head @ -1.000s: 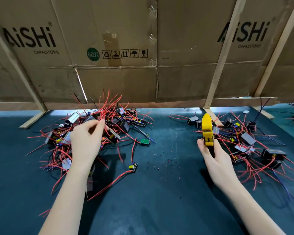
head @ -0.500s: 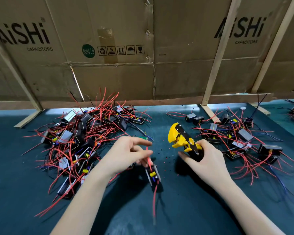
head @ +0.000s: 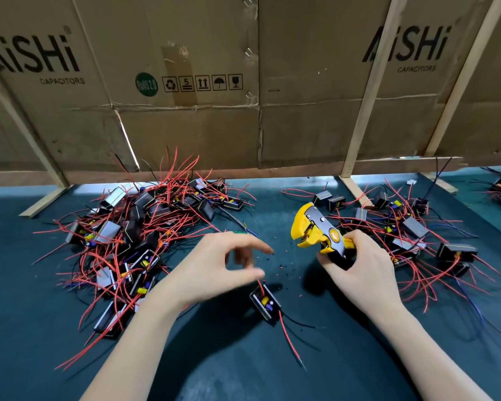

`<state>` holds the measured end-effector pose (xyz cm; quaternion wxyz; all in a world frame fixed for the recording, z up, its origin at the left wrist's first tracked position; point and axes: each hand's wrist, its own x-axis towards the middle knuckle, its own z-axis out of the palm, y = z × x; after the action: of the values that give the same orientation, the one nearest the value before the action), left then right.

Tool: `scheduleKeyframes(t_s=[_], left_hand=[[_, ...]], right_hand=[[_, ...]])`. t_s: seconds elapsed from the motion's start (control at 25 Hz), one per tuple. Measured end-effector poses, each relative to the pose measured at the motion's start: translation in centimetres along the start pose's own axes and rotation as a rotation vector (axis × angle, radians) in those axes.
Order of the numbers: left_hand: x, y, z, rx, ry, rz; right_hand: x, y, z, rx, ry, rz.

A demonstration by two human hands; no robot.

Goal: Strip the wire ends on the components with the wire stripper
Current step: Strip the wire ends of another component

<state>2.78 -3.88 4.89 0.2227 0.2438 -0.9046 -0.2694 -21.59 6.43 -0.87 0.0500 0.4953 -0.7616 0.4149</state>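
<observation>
Component [head: 265, 303] now lower, left hand [head: 214, 267]

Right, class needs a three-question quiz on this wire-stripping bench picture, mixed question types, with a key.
1. True or false: the right hand grips the yellow wire stripper.
2. The component hanging under the left hand dangles by a wire of what colour?
3. The larger pile of components lies on which side of the table: A left, B right?

Key: 1 true; 2 red; 3 A.
</observation>
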Motion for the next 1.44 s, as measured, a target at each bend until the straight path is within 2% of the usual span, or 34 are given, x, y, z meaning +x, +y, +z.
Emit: scheduleKeyframes(t_s=[0.08,0.12,0.16,0.24,0.36,0.44,0.52,0.72,0.84,0.92,1.08,1.28,1.44], left_hand=[[-0.1,0.7,0.3,-0.048,-0.294,0.137],[-0.2,1.0,1.0,0.025,-0.408,0.143],[-0.1,1.0,1.7,0.132,-0.447,0.139],[0.1,0.8,2.6,0.329,-0.367,0.114],[0.3,-0.1,2.5,0.444,-0.249,0.046],[0.3,-0.3,2.4,0.369,-0.219,0.047],[0.1,0.1,2.6,0.169,-0.216,0.026],[0.4,0.2,2.8,-0.206,-0.304,-0.063],[0.7,0.0,3.6,-0.359,-0.185,-0.196],[0.8,-0.2,4.0,-0.356,-0.173,-0.234],[0.5,-1.1,3.2,-0.395,-0.334,-0.207],[0.7,-0.9,3.8,-0.440,-0.236,-0.226],[0.7,-0.6,4.4,-0.290,-0.258,-0.158]], right_hand=[[0.1,0.0,0.0,0.034,0.007,0.030],[0.1,0.0,0.0,0.053,0.012,0.046],[0.1,0.1,0.0,0.070,0.015,0.060],[0.2,0.3,-0.1,0.080,0.021,0.074],[0.2,0.2,-0.1,0.072,0.023,0.071],[0.2,0.3,-0.1,0.038,0.022,0.056],[0.2,0.3,-0.1,-0.023,0.016,0.024],[0.2,0.8,0.0,-0.107,0.006,-0.022],[0.2,1.1,0.0,-0.211,0.006,-0.075],[0.1,1.3,0.2,-0.299,0.013,-0.114],[0.1,1.5,0.4,-0.389,0.006,-0.146],[0.1,1.4,0.7,-0.389,0.009,-0.181],[-0.1,1.2,0.9,-0.419,0.036,-0.242]])
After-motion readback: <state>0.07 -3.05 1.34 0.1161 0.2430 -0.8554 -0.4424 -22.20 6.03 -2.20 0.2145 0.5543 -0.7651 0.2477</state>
